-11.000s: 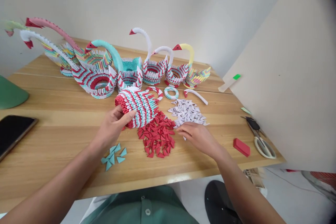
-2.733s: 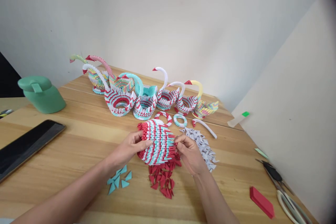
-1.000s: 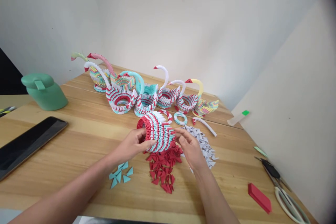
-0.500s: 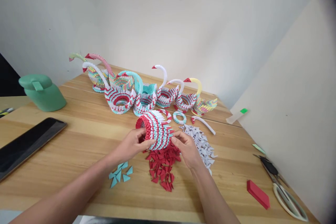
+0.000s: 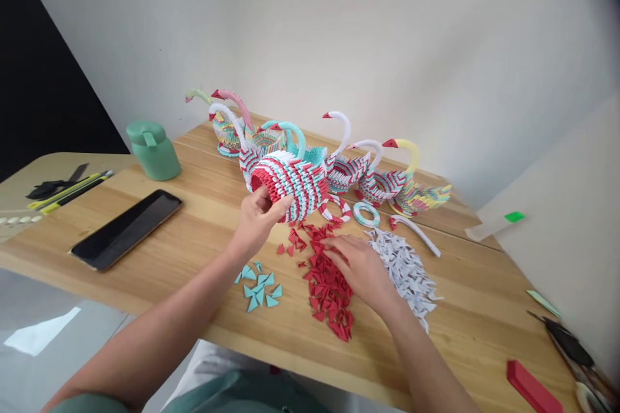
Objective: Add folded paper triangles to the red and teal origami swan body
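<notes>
My left hand point(image 5: 259, 216) grips a round folded-paper body point(image 5: 295, 187), banded in red, white and light blue, by its red rim. The body is tilted on its side above the table. My right hand point(image 5: 361, 264) is over a pile of red paper triangles point(image 5: 332, 297), its fingertips at the upper part of the pile; whether they pinch a piece is too small to tell. White paper pieces point(image 5: 404, 271) lie just right of that hand. Light blue triangles point(image 5: 261, 290) are spread left of the red pile.
Finished paper swans point(image 5: 378, 184) stand along the back. Two paper rings, one of them light blue and white point(image 5: 367, 214), and a loose neck point(image 5: 416, 235) lie before them. Phone point(image 5: 126, 229) and green bottle point(image 5: 154, 151) are left; red block point(image 5: 533, 387) and scissors point(image 5: 571, 345) right.
My right hand has let go of the paper body and moved down to the red pile. My left hand still holds the body, now higher. The view has shifted, showing more of the left side.
</notes>
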Demonstrator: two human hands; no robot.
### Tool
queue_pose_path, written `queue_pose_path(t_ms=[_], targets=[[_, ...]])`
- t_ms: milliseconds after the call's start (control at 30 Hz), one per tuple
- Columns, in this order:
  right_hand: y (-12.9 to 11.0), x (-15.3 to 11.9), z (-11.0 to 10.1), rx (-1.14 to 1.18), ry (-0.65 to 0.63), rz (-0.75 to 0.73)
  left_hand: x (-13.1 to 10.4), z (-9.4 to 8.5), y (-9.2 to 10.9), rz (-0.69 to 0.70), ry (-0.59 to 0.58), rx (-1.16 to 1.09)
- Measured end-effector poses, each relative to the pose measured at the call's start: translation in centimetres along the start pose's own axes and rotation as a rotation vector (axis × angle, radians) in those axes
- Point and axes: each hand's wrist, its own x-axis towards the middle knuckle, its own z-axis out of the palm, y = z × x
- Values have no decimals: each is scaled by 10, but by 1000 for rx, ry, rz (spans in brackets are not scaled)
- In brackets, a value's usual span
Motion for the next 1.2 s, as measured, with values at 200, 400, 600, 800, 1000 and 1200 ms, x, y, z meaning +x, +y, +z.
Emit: queue_pose_path(t_ms=[200, 400, 600, 800, 1000, 1200], targets=[[-15, 25, 15, -306, -131, -104, 0, 2, 1, -45, 8, -20], [-21, 26, 12, -263, -166, -170, -2, 4, 4, -54, -2, -25], [-20, 17, 8, -219, -229, -185, -5, 7, 8, -74, -27, -71], [-18, 13, 7, -172, -202, -178, -5, 7, 5, -45, -24, -44], [-25, 16, 30, -192, -231, -202, -6, 7, 5, -72, -35, -49], [-12, 18, 28, -27, -130, -165, -6, 8, 6, -127, -39, -49]])
